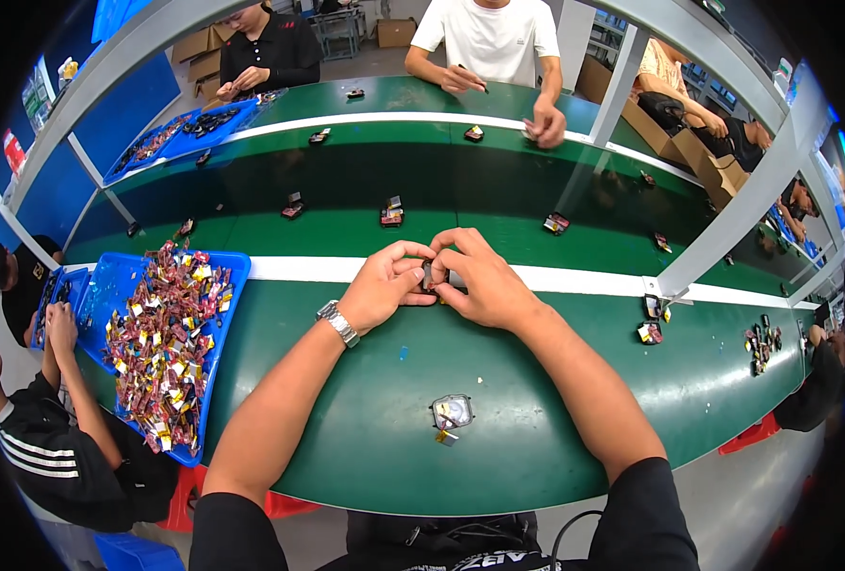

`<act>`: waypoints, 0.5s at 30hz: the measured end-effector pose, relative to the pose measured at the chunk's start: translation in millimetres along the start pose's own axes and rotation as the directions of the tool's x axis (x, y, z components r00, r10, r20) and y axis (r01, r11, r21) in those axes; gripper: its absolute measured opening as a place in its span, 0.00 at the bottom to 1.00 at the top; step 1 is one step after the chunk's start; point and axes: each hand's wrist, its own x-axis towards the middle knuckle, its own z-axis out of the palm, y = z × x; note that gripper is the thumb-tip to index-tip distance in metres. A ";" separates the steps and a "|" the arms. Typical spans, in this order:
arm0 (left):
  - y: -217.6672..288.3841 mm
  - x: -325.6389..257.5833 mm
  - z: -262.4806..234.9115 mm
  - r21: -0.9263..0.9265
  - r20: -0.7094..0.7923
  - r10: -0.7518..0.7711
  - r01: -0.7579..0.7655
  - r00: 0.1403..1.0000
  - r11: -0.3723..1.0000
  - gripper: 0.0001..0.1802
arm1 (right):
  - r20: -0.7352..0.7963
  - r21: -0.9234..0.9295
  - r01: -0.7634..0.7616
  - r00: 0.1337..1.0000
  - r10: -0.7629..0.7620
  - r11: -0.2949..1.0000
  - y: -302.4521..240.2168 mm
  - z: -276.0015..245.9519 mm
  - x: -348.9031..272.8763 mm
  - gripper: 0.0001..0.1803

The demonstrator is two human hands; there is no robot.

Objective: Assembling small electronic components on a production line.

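Observation:
Both hands meet at the white strip along the far edge of my green worktop. Between the fingertips of my left hand (pixel 380 287) and my right hand (pixel 487 284) is a small dark device (pixel 429 273), mostly hidden by the fingers. My left hand pinches it from one side, and the right thumb and forefinger press on the other. Closer to me, between my forearms, a small square watch-like case (pixel 453 411) lies on the worktop, with a clear and whitish inside and a yellow-taped part (pixel 447 438) sticking out at its near side.
On my left stands a blue tray (pixel 240 278) heaped with small reddish circuit parts (pixel 167 347). Past the white strip, a green belt carries several small assemblies (pixel 392 211). A grey metal post (pixel 741 224) rises at the right, near more assemblies (pixel 650 331). Other people sit around.

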 end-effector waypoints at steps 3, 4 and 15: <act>-1.2 0.6 -1.3 0.003 0.004 0.007 -0.007 1.000 1.000 0.15 | -0.008 -0.041 0.029 1.000 -0.029 0.999 0.6 1.7 -1.0 0.06; -1.2 0.3 -1.8 0.004 0.003 0.008 -0.008 1.000 1.000 0.15 | -0.016 -0.055 0.027 0.999 -0.028 0.998 0.7 3.1 -1.4 0.06; 4.2 -2.7 -4.2 -0.057 0.106 0.043 -0.037 0.993 0.998 0.22 | -0.075 0.110 -0.071 0.994 0.080 0.991 -1.8 5.3 -1.4 0.04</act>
